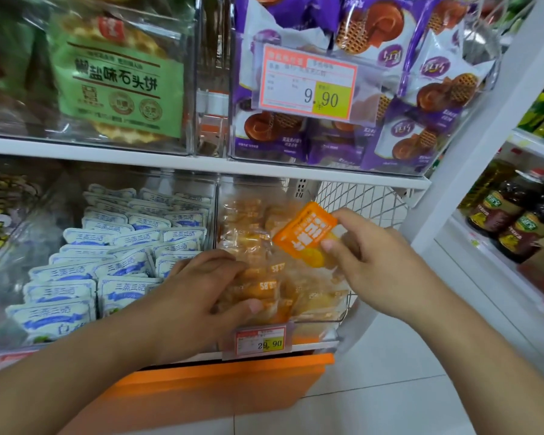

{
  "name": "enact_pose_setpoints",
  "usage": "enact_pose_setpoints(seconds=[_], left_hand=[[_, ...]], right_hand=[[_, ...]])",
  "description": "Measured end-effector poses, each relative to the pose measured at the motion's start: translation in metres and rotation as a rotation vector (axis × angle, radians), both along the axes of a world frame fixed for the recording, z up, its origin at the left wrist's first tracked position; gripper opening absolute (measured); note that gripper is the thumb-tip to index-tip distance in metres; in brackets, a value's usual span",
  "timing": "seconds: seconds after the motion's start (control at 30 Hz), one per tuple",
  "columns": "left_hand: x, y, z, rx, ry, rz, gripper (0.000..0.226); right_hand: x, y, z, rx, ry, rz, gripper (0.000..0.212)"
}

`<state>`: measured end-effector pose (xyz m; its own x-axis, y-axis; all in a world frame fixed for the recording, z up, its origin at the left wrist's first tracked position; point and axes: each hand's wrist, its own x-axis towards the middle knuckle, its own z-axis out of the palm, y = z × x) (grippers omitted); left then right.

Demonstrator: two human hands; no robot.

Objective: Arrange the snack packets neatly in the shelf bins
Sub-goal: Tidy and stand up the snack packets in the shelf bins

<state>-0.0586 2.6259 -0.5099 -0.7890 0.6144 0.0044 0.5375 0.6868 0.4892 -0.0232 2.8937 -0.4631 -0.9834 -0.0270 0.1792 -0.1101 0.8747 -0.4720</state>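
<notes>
Two white shelf boards [201,163] run across a shop aisle, each lined with clear, hard plastic bins; pale glossy floor tiles [390,387] lie below, and an orange base panel [233,381] sits under the lower board. At upper left, a green crinkly bag of round biscuits [120,80] stands behind a bin wall. Beneath it, the blue-and-white packets [107,255], flat and pillow-shaped, stand in tidy overlapping rows in their bin. Next along, the left hand [201,290] rests on a heap of small, shiny, see-through orange snack packets [296,296] in the neighbouring clear bin [321,318], its fingers curled round several of them. A paper price tag [260,340] hangs on that bin's front. Above, purple-and-white packets [421,98] fill the upper bin behind another tag reading 9.90. The right hand [374,255] holds a single orange packet [305,233] tilted just above the heap, pinched between thumb and fingers at its right edge. Behind it stands a white wire mesh panel [365,199]. At far right, dark bottles [512,221] with yellow-green labels stand on another white rack.
</notes>
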Motion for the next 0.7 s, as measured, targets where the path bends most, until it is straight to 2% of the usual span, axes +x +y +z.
enact_pose_setpoints(seconds=[0.07, 0.13, 0.23, 0.37, 0.43, 0.57, 0.7], left_hand=[[-0.001, 0.000, 0.000, 0.005, -0.002, 0.000, 0.066], [-0.002, -0.001, -0.001, 0.013, 0.003, -0.002, 0.067], [-0.004, -0.004, -0.005, 0.007, 0.003, -0.009, 0.067], [-0.009, -0.007, -0.012, 0.000, 0.020, -0.013, 0.072], [-0.009, -0.007, -0.011, -0.010, 0.029, -0.017, 0.072], [-0.009, -0.007, -0.009, 0.002, 0.033, -0.028, 0.071], [-0.011, -0.009, -0.011, 0.003, 0.032, -0.032, 0.079]], right_hand=[[0.000, 0.002, 0.002, 0.153, -0.092, -0.019, 0.031], [0.002, 0.003, 0.005, 0.170, -0.096, -0.037, 0.042], [0.001, 0.011, 0.013, 0.138, -0.020, -0.054, 0.039], [-0.001, 0.016, 0.024, 0.168, -0.006, -0.053, 0.023], [-0.001, 0.016, 0.025, 0.228, -0.038, -0.039, 0.020], [-0.002, 0.013, 0.035, 0.335, 0.114, -0.032, 0.023], [-0.005, -0.002, 0.034, 0.559, 0.010, 0.019, 0.031]])
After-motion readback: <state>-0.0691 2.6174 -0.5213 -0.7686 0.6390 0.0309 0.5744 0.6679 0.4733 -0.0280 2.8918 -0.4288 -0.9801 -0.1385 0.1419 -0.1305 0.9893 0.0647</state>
